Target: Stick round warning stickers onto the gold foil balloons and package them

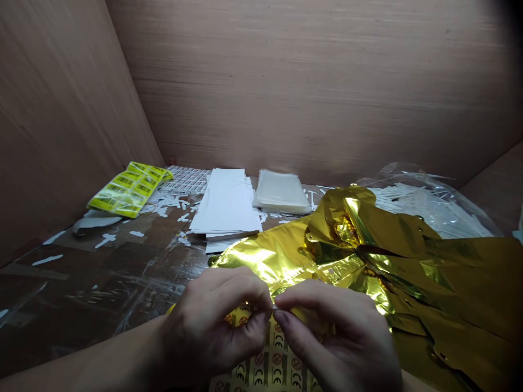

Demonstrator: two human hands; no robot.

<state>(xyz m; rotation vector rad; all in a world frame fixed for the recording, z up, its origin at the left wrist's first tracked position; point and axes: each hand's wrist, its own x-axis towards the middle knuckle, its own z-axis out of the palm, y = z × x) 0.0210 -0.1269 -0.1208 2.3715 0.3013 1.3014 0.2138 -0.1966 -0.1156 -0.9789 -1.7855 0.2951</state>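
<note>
My left hand point(220, 321) and my right hand point(343, 335) meet at the lower middle, each pinching thumb against forefinger. A tiny white piece point(274, 306) shows between the touching fingertips; its kind is too small to make out. Beneath the hands lies a sheet of stickers point(278, 359) printed with CE marks and red prohibition signs, partly covered by both hands. Shiny gold foil point(281, 245), looking like flat uninflated balloons with small holed tabs, spreads behind and to the right of my right hand.
Yellow barcode label sheets point(131, 188) lie at the back left, by a printed sheet point(188, 178). White cards point(224, 201) and clear plastic sleeves point(281, 191) are stacked at centre. A clear bag of white sticks point(429, 207) is back right. Paper scraps litter the table; wooden walls point(306, 81) enclose it.
</note>
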